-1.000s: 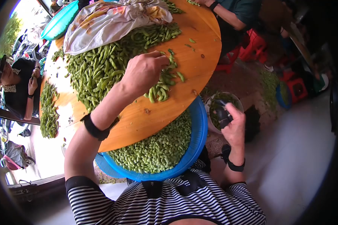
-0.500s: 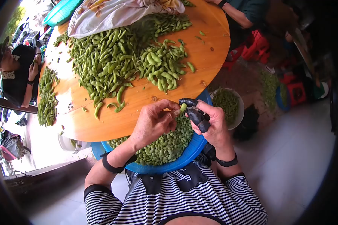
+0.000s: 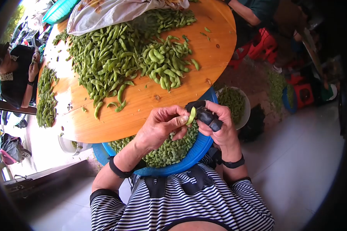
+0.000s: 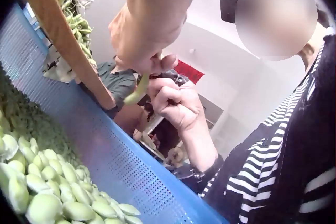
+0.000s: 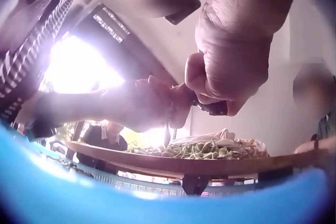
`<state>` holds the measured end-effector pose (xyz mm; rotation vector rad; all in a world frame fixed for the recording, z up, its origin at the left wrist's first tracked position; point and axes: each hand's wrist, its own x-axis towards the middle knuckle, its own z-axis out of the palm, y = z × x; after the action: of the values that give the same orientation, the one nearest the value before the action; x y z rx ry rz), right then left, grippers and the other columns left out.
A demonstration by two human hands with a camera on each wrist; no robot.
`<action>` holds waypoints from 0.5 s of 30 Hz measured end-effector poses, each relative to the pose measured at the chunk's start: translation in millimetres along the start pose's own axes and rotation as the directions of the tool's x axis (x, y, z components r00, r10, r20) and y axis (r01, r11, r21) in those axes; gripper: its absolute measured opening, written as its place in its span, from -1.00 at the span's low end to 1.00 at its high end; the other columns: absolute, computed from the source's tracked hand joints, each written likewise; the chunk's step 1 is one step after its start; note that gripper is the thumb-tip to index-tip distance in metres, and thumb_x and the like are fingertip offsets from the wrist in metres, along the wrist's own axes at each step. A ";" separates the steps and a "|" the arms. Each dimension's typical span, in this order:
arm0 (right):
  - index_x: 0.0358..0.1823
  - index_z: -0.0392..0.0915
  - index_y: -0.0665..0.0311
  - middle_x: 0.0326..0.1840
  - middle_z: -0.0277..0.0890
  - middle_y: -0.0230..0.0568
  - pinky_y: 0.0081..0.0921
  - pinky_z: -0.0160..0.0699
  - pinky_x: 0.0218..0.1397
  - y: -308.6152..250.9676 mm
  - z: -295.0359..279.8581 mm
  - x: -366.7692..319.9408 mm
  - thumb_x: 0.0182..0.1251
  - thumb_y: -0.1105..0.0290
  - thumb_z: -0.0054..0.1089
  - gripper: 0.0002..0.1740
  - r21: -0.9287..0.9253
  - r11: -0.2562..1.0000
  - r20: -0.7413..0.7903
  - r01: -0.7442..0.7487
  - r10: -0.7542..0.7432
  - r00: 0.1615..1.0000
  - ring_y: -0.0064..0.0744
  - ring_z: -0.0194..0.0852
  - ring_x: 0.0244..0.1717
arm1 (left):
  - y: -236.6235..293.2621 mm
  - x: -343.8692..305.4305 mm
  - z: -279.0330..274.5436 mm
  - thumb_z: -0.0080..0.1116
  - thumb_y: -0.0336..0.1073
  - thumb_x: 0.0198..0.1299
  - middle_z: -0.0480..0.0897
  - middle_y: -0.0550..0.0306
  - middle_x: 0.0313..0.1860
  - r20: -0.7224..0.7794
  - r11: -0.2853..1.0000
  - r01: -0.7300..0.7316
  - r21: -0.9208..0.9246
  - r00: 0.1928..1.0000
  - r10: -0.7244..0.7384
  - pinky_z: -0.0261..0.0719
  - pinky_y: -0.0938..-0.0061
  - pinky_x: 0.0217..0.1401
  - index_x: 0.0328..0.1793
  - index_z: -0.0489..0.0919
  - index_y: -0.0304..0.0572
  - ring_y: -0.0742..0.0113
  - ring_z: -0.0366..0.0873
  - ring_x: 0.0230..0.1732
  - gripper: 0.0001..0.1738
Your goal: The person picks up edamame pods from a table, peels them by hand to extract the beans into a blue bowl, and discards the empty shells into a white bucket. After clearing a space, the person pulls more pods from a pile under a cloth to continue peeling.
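Observation:
Over a blue basket (image 3: 205, 144) of shelled green beans (image 3: 169, 151), my left hand (image 3: 160, 125) pinches a green pod (image 3: 191, 115) between thumb and fingers. My right hand (image 3: 219, 125) meets it from the other side, black coverings (image 3: 209, 118) on its thumb and a finger, gripping the pod's other side. In the left wrist view the pod (image 4: 137, 91) hangs between the left hand (image 4: 149, 35) and the curled right hand (image 4: 178, 103). The right wrist view shows the right hand (image 5: 231, 71) above the table edge; the pod is hard to make out there.
A round wooden table (image 3: 142, 104) holds a large heap of pods (image 3: 104, 57), partly under a white cloth (image 3: 108, 17). A bucket of pods (image 3: 246, 109) stands at the right on the floor. One person (image 3: 21, 77) sits at the left, another (image 3: 254, 11) at the far right side.
My left hand went from the pods on the table down to the right hand over the basket, with a pod. In the last half second the pod shows more between the hands.

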<state>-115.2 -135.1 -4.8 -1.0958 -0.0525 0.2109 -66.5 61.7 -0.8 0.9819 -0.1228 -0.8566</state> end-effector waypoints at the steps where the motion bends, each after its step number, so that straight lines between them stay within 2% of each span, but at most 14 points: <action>1: -0.13 0.51 0.44 -0.56 0.24 -0.52 -0.76 0.16 -0.60 -0.3 1.2 -1.4 0.36 0.06 0.21 -0.53 0.004 1.000 -0.001 -0.001 0.001 1.000 -0.79 0.18 -0.62 | 0.9 0.2 1.8 0.12 -0.34 0.39 0.57 0.24 -0.56 -0.002 1.000 0.003 0.001 1.000 -0.003 0.31 0.64 -0.57 -0.15 0.61 -0.25 0.55 0.44 -0.59 -0.87; 3: -0.17 0.53 0.44 -0.51 0.27 -0.51 -0.75 0.23 -0.57 -4.9 6.7 -3.7 0.37 0.12 0.21 -0.58 -0.294 0.953 -0.051 0.069 -0.088 0.995 -0.79 0.22 -0.60 | 4.7 0.2 6.1 0.10 -0.34 0.40 0.61 0.22 -0.54 -0.139 0.979 -0.049 0.197 0.987 0.077 0.39 0.64 -0.54 -0.14 0.60 -0.27 0.55 0.49 -0.58 -0.86; 4: -0.17 0.53 0.44 -0.51 0.27 -0.51 -0.75 0.23 -0.57 -7.7 9.6 -4.4 0.37 0.12 0.21 -0.58 -0.293 0.954 -0.052 0.069 -0.088 0.995 -0.79 0.22 -0.60 | 4.8 0.3 6.7 0.10 -0.34 0.40 0.61 0.22 -0.54 -0.139 0.979 -0.047 0.197 0.987 0.076 0.39 0.64 -0.54 -0.14 0.60 -0.27 0.55 0.49 -0.58 -0.86; 6: -0.30 0.49 0.44 -0.47 0.29 -0.51 -0.74 0.27 -0.55 -13.7 16.2 -5.3 0.36 0.19 0.22 -0.63 -0.234 0.972 -0.076 -0.016 -0.002 0.997 -0.79 0.25 -0.58 | 4.6 0.6 7.8 0.09 -0.35 0.41 0.62 0.20 -0.54 -0.165 0.958 -0.105 0.266 0.975 0.152 0.45 0.64 -0.52 -0.14 0.59 -0.30 0.55 0.52 -0.58 -0.85; 7: -0.37 0.44 0.40 -0.46 0.27 -0.50 -0.74 0.26 -0.55 -16.2 19.8 -5.3 0.32 0.36 0.21 -0.77 -0.223 0.972 -0.125 -0.072 0.045 0.991 -0.79 0.25 -0.55 | 3.8 0.6 10.7 0.09 -0.36 0.41 0.60 0.21 -0.57 -0.180 0.958 -0.120 0.259 0.969 0.170 0.43 0.64 -0.53 -0.14 0.58 -0.32 0.57 0.49 -0.59 -0.85; 8: -0.37 0.44 0.40 -0.46 0.27 -0.50 -0.74 0.26 -0.55 -14.5 21.3 -4.6 0.32 0.36 0.21 -0.77 -0.222 0.972 -0.126 -0.073 0.046 0.991 -0.79 0.25 -0.55 | 2.0 0.9 12.5 0.09 -0.36 0.41 0.60 0.21 -0.57 -0.181 0.959 -0.119 0.259 0.969 0.169 0.43 0.64 -0.53 -0.14 0.58 -0.32 0.57 0.49 -0.59 -0.85; 10: -0.41 0.43 0.38 -0.46 0.25 -0.50 -0.75 0.26 -0.53 -9.9 22.7 -3.8 0.23 0.53 0.16 -0.89 -0.247 0.969 -0.151 -0.017 -0.021 0.988 -0.79 0.24 -0.51 | -1.6 0.6 15.6 0.11 -0.39 0.39 0.59 0.22 -0.59 -0.234 0.927 -0.153 0.342 0.942 0.242 0.41 0.65 -0.53 -0.14 0.56 -0.34 0.59 0.47 -0.59 -0.87; 11: -0.41 0.43 0.38 -0.46 0.25 -0.50 -0.75 0.26 -0.53 -6.4 20.3 -3.6 0.23 0.53 0.16 -0.89 -0.246 0.969 -0.151 -0.018 -0.020 0.988 -0.79 0.24 -0.51 | -3.6 0.1 17.6 0.11 -0.39 0.39 0.59 0.22 -0.59 -0.235 0.927 -0.152 0.343 0.942 0.241 0.41 0.65 -0.53 -0.14 0.56 -0.34 0.59 0.47 -0.59 -0.87; 13: -0.44 0.40 0.36 -0.46 0.22 -0.48 -0.73 0.26 -0.53 0.5 14.8 -2.9 0.16 0.59 0.16 -0.90 -0.407 0.913 -0.183 -0.009 -0.072 0.981 -0.79 0.22 -0.49 | -6.6 -0.8 20.6 0.11 -0.42 0.38 0.57 0.22 -0.60 -0.262 0.903 -0.177 0.392 0.919 0.294 0.39 0.68 -0.53 -0.15 0.55 -0.35 0.61 0.45 -0.59 -0.89; 15: -0.44 0.39 0.37 -0.46 0.23 -0.46 -0.71 0.26 -0.53 0.8 15.3 -3.4 0.16 0.59 0.16 -0.89 -0.420 0.907 -0.175 0.007 -0.089 0.981 -0.79 0.23 -0.50 | -7.9 -0.5 19.8 0.12 -0.43 0.38 0.57 0.22 -0.59 -0.262 0.906 -0.184 0.382 0.919 0.297 0.38 0.68 -0.54 -0.15 0.55 -0.34 0.62 0.46 -0.59 -0.90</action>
<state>-120.9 -122.0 1.7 -1.5387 0.0499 0.0475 -80.5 46.5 4.6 1.3967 -0.1245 -0.4432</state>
